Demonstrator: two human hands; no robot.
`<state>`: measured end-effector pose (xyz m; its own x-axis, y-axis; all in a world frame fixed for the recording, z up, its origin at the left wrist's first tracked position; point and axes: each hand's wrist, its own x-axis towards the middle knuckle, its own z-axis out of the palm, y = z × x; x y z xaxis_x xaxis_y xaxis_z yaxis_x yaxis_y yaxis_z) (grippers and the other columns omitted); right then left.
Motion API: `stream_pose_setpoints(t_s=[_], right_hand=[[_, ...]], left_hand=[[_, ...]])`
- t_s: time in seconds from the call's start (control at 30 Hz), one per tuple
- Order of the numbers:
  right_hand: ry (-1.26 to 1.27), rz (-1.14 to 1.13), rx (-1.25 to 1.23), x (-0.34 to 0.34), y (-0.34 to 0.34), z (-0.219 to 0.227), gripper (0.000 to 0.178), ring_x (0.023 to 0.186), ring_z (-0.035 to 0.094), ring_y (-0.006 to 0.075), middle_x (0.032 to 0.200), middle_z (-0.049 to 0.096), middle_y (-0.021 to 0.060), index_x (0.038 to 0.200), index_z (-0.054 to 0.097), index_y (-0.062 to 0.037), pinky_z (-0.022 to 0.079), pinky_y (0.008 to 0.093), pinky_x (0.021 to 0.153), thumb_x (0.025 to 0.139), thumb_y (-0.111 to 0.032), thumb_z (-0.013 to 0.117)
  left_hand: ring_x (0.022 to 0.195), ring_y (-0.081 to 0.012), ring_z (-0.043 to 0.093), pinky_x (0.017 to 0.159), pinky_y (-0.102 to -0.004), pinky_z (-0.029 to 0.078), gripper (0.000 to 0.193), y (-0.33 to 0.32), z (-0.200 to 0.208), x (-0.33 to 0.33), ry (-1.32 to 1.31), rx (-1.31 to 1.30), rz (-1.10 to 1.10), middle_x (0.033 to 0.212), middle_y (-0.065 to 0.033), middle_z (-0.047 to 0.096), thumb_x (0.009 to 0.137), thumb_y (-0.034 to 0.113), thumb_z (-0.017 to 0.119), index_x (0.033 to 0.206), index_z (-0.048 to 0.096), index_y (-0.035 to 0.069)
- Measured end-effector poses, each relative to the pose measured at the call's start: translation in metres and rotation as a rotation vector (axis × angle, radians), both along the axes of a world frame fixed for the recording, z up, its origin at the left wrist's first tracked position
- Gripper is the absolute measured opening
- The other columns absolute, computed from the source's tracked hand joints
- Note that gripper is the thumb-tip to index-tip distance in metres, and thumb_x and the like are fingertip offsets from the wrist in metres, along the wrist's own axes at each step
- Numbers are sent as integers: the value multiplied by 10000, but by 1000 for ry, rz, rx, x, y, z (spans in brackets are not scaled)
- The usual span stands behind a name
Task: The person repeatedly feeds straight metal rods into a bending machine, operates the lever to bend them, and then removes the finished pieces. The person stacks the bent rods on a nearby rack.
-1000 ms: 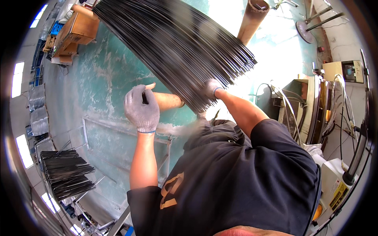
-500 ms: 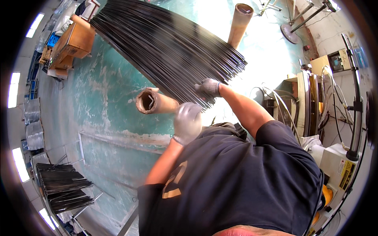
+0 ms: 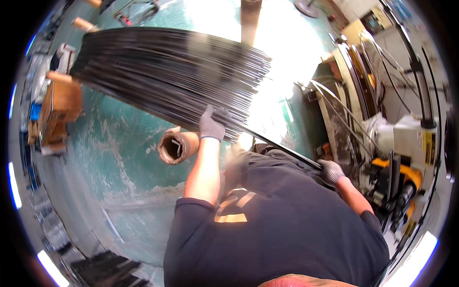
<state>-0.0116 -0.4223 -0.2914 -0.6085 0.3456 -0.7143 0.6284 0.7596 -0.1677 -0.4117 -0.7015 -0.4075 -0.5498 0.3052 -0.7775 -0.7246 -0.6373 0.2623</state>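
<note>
In a grey work glove, my right hand [image 3: 331, 172] is closed around the near end of a long black bar [image 3: 282, 147], out to the right of my body. The bar slants up and left from there to my left hand [image 3: 213, 125], also gloved, whose fingers wrap around it with the thumb sticking up. My left hand is over the near edge of a wide bundle of similar black bars [image 3: 158, 71]. Beyond that hand, the held bar cannot be told from the bundle. Glare washes out the bundle's right ends.
Thick cardboard tubes stick out around the bundle, one tube [image 3: 184, 146] just left of my left forearm and another tube [image 3: 250, 24] at the far side. A yellow-and-black machine [image 3: 399, 182] stands close on my right, below hoses [image 3: 342, 107]. Cardboard boxes [image 3: 62, 103] sit at far left.
My right hand has gone from the bundle's ends down to the right, drawing out one bar. My left hand has moved up and left onto that bar. The view has turned to the right.
</note>
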Motion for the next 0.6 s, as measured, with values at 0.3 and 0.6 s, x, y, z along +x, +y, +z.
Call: stream_pose_setpoints(t_s=[0.3,0.6], right_hand=[[478,-178,622,82,-75,2,201,681,651,351,677,620,121,726,585,-142,505,494,621,776,-244,751],[329,-616,695,290,-78,-30,115,945,622,415,895,660,191,880,653,-77,490,493,847,845,-141,741]], left_hand=[[844,-264,617,852,-459,591,116,3,32,55,-47,-30,-169,902,-118,626,1024,83,566,947,607,6],[849,-199,646,816,-380,568,86,-8,170,38,476,221,-217,952,-99,650,1013,49,583,1062,643,14]])
